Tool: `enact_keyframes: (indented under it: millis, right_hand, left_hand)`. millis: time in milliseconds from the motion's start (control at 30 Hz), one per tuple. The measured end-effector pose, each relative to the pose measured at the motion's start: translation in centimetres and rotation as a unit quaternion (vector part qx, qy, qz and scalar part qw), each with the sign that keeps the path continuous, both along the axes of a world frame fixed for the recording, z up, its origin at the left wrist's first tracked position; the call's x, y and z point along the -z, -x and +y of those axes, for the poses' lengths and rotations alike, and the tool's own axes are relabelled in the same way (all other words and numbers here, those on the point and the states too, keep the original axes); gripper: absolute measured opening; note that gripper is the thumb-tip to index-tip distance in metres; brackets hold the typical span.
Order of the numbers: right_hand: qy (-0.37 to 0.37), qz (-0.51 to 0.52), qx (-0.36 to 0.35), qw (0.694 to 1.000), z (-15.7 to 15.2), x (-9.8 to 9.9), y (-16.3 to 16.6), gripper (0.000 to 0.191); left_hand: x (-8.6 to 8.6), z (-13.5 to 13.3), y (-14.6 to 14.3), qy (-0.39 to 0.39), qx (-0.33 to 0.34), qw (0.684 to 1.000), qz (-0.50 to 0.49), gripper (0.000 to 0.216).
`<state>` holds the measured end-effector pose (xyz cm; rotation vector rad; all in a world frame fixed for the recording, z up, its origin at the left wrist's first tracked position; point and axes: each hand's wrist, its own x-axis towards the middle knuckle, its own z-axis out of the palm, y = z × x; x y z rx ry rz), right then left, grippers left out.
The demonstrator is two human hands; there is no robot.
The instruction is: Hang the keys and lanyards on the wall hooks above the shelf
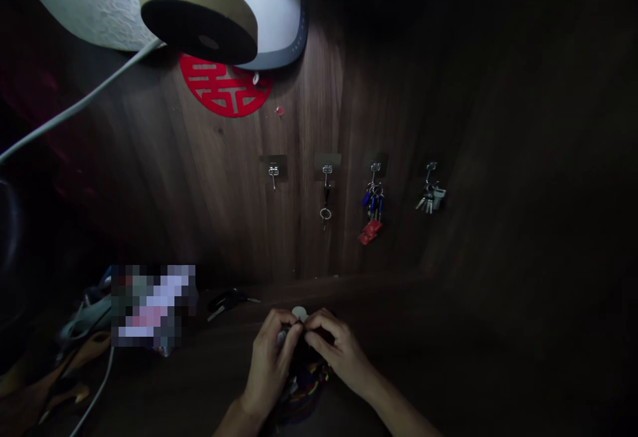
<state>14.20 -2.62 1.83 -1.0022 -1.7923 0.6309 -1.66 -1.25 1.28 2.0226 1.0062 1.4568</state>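
Note:
My left hand point(269, 357) and my right hand point(336, 350) meet low in the view, their fingertips pinched together. A small pale round disc point(300, 313) sticks up just above my fingertips, and much of what they grip is hidden. Below my hands hangs a dark bundle with multicoloured cord point(312, 389), poorly lit. A small silvery piece point(282, 339) shows beside my left fingers.
Several adhesive hooks line the wood-grain wall, holding a key ring point(325, 214), a blue-tagged key bunch point(373, 201) and silver keys point(431, 194). A desk lamp head point(198, 15) and a red felt ornament point(225, 85) sit above. A pixelated patch point(152, 305) covers clutter left of my hands.

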Motion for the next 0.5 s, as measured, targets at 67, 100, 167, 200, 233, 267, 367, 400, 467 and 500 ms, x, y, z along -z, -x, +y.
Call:
enact_keyframes:
  millis: [67,100,167,200,233,267,367,400,467,500]
  right_hand:
    - [0.007,0.006,0.007,1.0,0.0,0.0,-0.1,0.015]
    - [0.009,0.01,0.01,1.0,0.0,0.1,-0.1,0.016]
    - [0.017,0.023,0.018,0.999,0.1,0.1,-0.4,0.019]
    - [0.022,0.034,0.024,0.999,0.3,0.2,-0.6,0.02]
    - [0.029,0.049,0.031,0.998,0.4,0.2,-0.8,0.022]
    - [0.037,0.067,0.038,0.996,0.5,0.3,-1.0,0.023]
    - [0.074,0.142,0.054,0.986,0.8,0.4,-1.6,0.026]
    - [0.089,0.171,0.06,0.979,0.8,0.4,-1.8,0.027]
    - [0.11,0.224,0.068,0.966,0.9,0.2,-2.1,0.029]
    - [0.117,0.247,0.071,0.959,0.9,0.0,-2.2,0.029]
  left_hand:
    - [0.0,0.0,-0.1,0.009,0.001,1.0,-0.005,0.013]
    - [-0.1,0.0,-0.1,0.012,0.002,1.0,-0.006,0.013]
    - [-0.2,-0.1,-0.1,0.017,0.007,1.0,-0.003,0.013]
    - [-0.3,-0.1,0.0,0.02,0.008,1.0,0.001,0.014]
    - [-0.3,0.0,0.0,0.024,0.007,1.0,0.005,0.014]
    - [-0.3,0.1,0.2,0.026,0.001,1.0,0.008,0.015]
    - [-0.2,0.7,0.8,0.03,-0.045,0.999,0.004,0.017]
    - [0.0,1.1,1.2,0.032,-0.067,0.997,0.0,0.019]
    - [0.3,2.0,1.8,0.039,-0.108,0.993,-0.003,0.023]
    - [0.6,2.4,2.1,0.047,-0.123,0.991,-0.003,0.026]
